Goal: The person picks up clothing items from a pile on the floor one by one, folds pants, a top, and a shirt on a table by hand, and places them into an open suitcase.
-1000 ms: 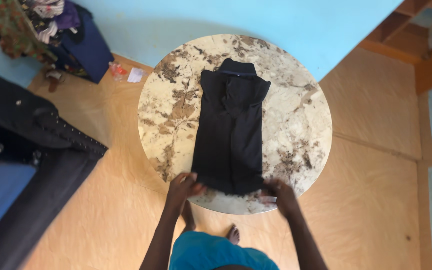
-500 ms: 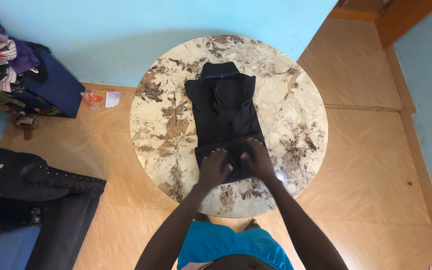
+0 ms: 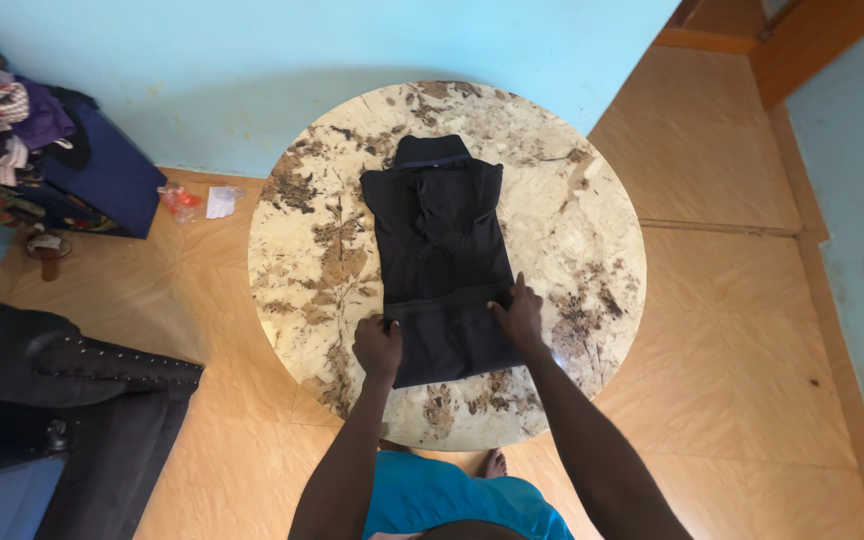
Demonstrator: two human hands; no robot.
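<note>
A black collared shirt (image 3: 440,250) lies lengthwise on a round marble-patterned table (image 3: 582,230), collar at the far end and sleeves folded in. Its lower part is doubled up over the body, forming a band near me. My left hand (image 3: 379,347) is curled on the left end of that folded band. At the band's right end, my right hand (image 3: 520,315) rests with thumb on the cloth and fingers along the edge. Both forearms reach in from below.
A dark sofa arm (image 3: 62,370) stands at the lower left. A pile of clothes on a dark blue bag (image 3: 102,170) sits at the upper left by the light blue wall, with small litter (image 3: 197,200) on the tan tiled floor.
The shirt's hem was lifted from the table's near edge and folded up over the body. My hands then slid apart from the band's middle to its two ends.
</note>
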